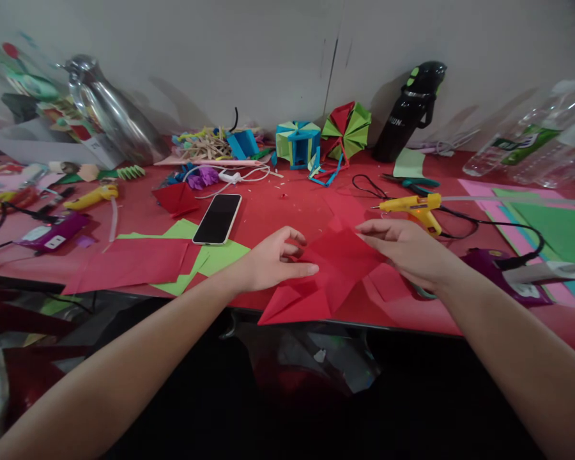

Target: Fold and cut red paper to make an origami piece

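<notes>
A creased sheet of red paper (pixel 338 259) lies before me at the table's front edge, with folded flaps toward its near left corner. My left hand (pixel 275 259) rests at its left side, the thumb stretched over the paper and the other fingers loosely curled, a gap between them. At the upper right corner, my right hand (pixel 407 249) pinches the sheet between thumb and fingers. Just behind that hand lies a yellow glue gun (pixel 414 207). A phone (pixel 218 219) lies beyond my left hand, partly on green paper (pixel 230 249).
Red sheets (pixel 138 262) lie at the left. Folded paper models (pixel 347 131), a steel jug (pixel 110 112) and a black bottle (pixel 407 112) stand along the wall. Purple power strips (pixel 52 233), cables, coloured paper (pixel 556 227) and plastic bottles (pixel 531 140) flank the work area.
</notes>
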A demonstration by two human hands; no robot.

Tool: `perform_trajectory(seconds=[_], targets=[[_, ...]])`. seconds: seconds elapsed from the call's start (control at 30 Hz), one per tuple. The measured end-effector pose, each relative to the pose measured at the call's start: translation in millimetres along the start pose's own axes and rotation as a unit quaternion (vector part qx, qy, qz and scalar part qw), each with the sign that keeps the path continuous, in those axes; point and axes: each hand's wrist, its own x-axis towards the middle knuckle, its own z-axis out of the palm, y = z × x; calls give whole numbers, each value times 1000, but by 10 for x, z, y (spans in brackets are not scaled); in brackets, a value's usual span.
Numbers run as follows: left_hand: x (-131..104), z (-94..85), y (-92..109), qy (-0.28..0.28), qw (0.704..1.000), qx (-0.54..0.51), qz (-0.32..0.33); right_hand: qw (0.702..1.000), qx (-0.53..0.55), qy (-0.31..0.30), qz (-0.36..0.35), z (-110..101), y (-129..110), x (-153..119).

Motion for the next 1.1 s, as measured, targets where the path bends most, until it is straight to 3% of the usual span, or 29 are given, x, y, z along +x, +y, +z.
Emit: perform_trajectory(seconds=[0.07,0.2,0.3,0.37,0.47,0.6,0.67,0.8,0.9,1.1], targets=[[40,48,-14,11,1000,-10,-7,998,53,13,-10,60,-58,-19],[109,73,-65,102,993,-25,45,997,69,11,-29,132,-98,-89],[114,53,-81,88,988,-99,77,999,-1,-16,-28,155,-92,-135],[98,37,-70,85,982,-147,82,996,-44,-41,-65,163,-95,-143],[63,13,-26,87,972,-213,42,985,-108,-63,-118,160,-104,-129],[33,6,33,55,962,-267,10,990,-59,-64,-113,185,-111,-109],[28,27,42,59,971,-230,20,993,-48,-23,-102,240,-124,-108],[16,72,36,117,989,-55,68,993,-58,68,-74,369,-140,-111],[-6,77,48,126,988,-12,94,996,-42,60,-45,399,-136,-116],[-46,93,149,52,989,75,120,998,-42,2,-41,401,-243,-141]])
